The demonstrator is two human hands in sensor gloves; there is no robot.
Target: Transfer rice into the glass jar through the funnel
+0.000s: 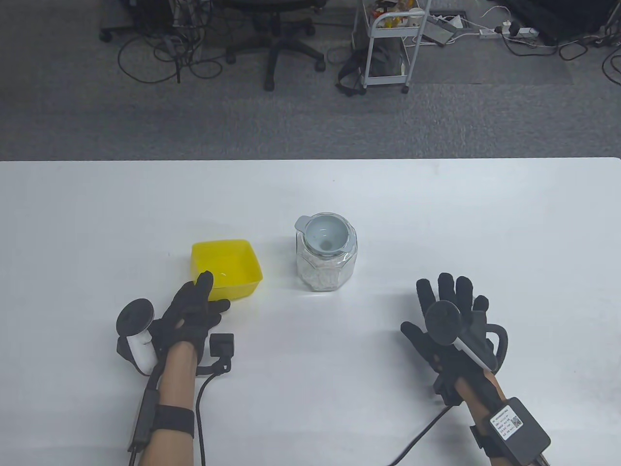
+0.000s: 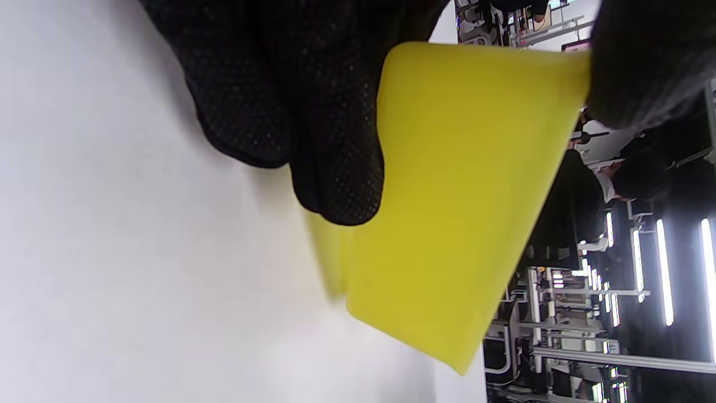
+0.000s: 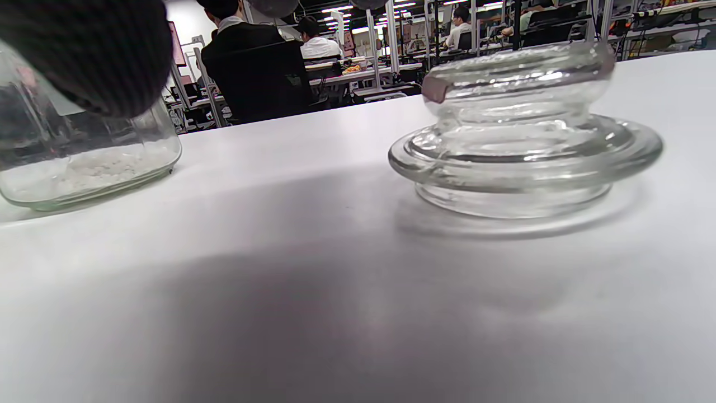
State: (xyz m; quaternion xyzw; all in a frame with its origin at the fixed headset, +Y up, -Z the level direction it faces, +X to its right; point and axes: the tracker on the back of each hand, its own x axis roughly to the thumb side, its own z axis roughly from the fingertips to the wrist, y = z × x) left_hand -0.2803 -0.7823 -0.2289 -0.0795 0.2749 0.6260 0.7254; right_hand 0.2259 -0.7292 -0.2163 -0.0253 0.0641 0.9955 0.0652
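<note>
Rice (image 1: 320,274) sits white in the faceted clear glass jar (image 1: 326,262) at table centre, grey plastic funnel (image 1: 326,235) seated in its mouth to guide grains in. Left hand (image 1: 194,310) grips the near wall of the square yellow plastic bowl (image 1: 225,267) — looks emptied, set beside the jar. Right hand (image 1: 449,323) spread flat, holding nothing; clear glass lid (image 3: 526,134) lies off the jar so the mouth is free
</note>
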